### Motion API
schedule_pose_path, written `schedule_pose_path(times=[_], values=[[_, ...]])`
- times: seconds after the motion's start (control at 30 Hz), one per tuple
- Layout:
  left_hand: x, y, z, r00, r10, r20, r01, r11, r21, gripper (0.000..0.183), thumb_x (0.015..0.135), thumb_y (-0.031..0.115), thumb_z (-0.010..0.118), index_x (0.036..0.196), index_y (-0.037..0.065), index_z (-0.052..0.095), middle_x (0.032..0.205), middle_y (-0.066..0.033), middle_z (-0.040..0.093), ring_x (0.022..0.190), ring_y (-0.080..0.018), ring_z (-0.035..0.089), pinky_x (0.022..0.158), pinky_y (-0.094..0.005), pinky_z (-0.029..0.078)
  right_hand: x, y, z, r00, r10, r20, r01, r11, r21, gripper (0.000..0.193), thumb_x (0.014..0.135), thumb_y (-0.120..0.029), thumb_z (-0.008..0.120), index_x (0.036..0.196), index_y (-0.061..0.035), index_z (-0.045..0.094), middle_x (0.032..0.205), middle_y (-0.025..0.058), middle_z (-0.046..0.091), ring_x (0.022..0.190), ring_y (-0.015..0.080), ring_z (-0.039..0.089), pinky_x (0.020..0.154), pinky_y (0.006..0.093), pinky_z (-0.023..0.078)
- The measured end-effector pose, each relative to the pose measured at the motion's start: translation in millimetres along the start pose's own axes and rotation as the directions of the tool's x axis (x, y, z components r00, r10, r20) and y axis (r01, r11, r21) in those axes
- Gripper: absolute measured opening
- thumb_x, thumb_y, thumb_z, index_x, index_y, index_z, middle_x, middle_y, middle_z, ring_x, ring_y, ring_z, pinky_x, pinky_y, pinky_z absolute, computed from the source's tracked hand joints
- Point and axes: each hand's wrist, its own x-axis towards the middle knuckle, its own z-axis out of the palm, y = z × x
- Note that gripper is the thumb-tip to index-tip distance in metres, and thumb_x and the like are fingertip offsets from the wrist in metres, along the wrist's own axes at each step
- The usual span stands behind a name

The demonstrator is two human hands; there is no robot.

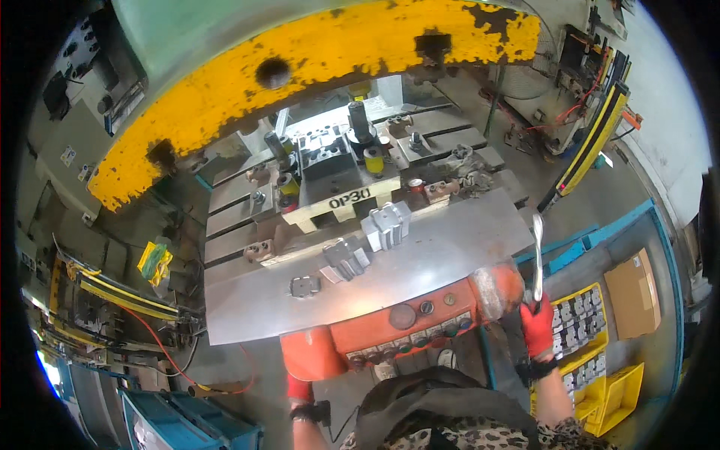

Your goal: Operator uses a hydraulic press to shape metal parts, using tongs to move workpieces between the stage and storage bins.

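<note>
Gripping a long silver tool (538,251) in the right hand (536,330), closed around its lower end, just beside the orange control panel (367,330). Can't tell the grip of the left hand (300,389), mostly hidden by the panel. Also spotting bold black lettering (350,198) on the cream die block (306,215), beyond stacked grey parts (386,226).

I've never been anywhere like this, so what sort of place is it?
Probably a metal-pressing workshop: there's a heavy yellow beam and a slotted metal bed, an orange control panel with buttons, and yellow bins, some holding metal parts.
</note>
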Motion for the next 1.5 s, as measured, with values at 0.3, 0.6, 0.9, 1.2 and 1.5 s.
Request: schedule_pose_path(times=[0.3,0.6,0.9,1.2,1.5], values=[[5.2,32.0,32.2,0.956,-0.195,-0.218,0.284,0.796,0.534,0.028,0.088,0.024,0.069,0.112,0.008,0.068,0.091,-0.003,0.071,0.082,-0.0157,0.066,0.069,-0.0329,0.053,47.8,130.8,43.1,0.839,0.187,0.511,-0.333,0.919,0.211,0.032,0.091,-0.026,0.065,0.112,-0.002,0.066,0.1,0.0123,0.071,0.092,0.026,0.067,0.076,0.0374,0.052],[-1.1,57.2,53.7,0.925,-0.222,-0.307,0.37,0.708,0.602,0.03,0.087,0.027,0.069,0.111,0.009,0.07,0.093,-0.0038,0.072,0.085,-0.0179,0.068,0.072,-0.0347,0.054,83.9,130.3,55.5,0.767,0.221,0.602,-0.117,0.971,-0.208,0.038,0.093,-0.039,0.062,0.109,-0.0046,0.07,0.101,0.0163,0.074,0.088,0.03,0.071,0.076,0.0392,0.055],[0.5,58.7,51.2,0.924,-0.241,-0.298,0.381,0.658,0.65,0.031,0.085,0.03,0.07,0.109,0.01,0.072,0.095,-0.0046,0.074,0.089,-0.0201,0.069,0.075,-0.0366,0.055,86.9,161.6,74.6,0.836,-0.197,0.512,0.254,0.966,-0.042,0.038,0.095,-0.039,0.058,0.113,-0.0074,0.069,0.116,0.0151,0.071,0.105,0.0333,0.067,0.086,0.0396,0.054],[7.3,54.2,32.7,0.927,-0.285,-0.246,0.372,0.591,0.716,0.033,0.084,0.034,0.07,0.108,0.011,0.074,0.097,-0.0053,0.075,0.092,-0.0222,0.071,0.078,-0.0385,0.056,85.4,137.6,64.1,0.796,0.181,0.577,-0.089,0.979,-0.184,0.037,0.093,-0.038,0.062,0.109,-0.0052,0.07,0.097,0.0104,0.074,0.083,0.0261,0.07,0.069,0.0377,0.055],[21.1,124.3,-24.4,0.881,-0.411,0.236,-0.239,0.046,0.97,0.035,0.082,0.037,0.07,0.106,0.012,0.075,0.099,-0.0061,0.076,0.095,-0.0244,0.073,0.082,-0.0403,0.057,79.4,134.4,55.3,0.726,0.426,0.539,-0.533,0.845,0.05,0.031,0.095,-0.034,0.063,0.101,-0.0054,0.072,0.081,0.0056,0.071,0.065,0.0176,0.062,0.058,0.0372,0.05]])
